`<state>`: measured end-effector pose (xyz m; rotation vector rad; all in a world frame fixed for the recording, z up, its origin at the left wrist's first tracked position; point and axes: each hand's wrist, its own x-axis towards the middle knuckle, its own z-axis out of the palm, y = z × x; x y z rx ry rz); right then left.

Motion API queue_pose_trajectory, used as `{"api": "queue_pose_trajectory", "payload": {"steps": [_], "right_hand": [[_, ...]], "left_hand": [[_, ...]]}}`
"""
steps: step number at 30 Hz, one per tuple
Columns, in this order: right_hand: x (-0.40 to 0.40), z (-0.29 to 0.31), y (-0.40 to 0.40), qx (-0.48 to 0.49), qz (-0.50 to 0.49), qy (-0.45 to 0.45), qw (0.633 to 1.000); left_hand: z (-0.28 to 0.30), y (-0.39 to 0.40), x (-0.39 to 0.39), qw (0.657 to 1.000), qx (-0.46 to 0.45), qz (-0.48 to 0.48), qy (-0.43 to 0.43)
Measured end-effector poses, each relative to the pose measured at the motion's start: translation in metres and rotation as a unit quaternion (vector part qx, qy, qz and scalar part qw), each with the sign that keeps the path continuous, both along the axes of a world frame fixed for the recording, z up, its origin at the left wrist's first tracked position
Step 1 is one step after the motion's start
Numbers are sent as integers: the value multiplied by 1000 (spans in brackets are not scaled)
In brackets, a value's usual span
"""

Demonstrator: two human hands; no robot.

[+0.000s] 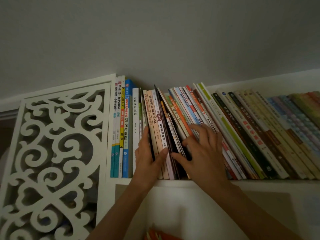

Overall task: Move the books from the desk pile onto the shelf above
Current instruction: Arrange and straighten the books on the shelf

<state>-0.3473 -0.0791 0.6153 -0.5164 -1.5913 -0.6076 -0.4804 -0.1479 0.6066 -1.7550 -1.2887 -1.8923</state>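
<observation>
A long row of books (242, 132) stands on the white shelf (259, 183), leaning left. My left hand (147, 158) grips a small bunch of upright books (154, 118), fingers behind them and thumb across the spines. My right hand (202, 153) rests against the thin dark books (166, 129) just to the right, fingers spread over several spines and thumb at their lower edge. At the bottom edge an orange corner of the desk pile (161, 235) shows.
A white carved fretwork panel (52, 153) closes the shelf's left end. Taller books (121, 127) stand against it. The grey wall (155, 40) rises behind. Under the shelf lies a white compartment (190, 213).
</observation>
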Motion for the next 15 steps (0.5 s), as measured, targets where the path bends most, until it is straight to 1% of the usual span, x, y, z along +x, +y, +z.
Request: {"api": "queue_pose_trajectory", "payload": {"steps": [5,7,10,12,15], "right_hand": [[-6,-4,-6,-18,-41,22,999],[-7,-2,-11,-20,-76,22,997],[-10,1,-16,3,-141,17,990],[-13,3,-18,8,-150,25,988],[-16,5,-17,-9,-136,48,990]], "left_hand": [[-1,-2,0,999,3,-44,-31],[0,-2,0,998,15,-55,-37],[2,-4,2,995,28,-81,-48],[2,-6,4,994,27,-92,-58],[1,-4,2,995,18,-70,-62]]}}
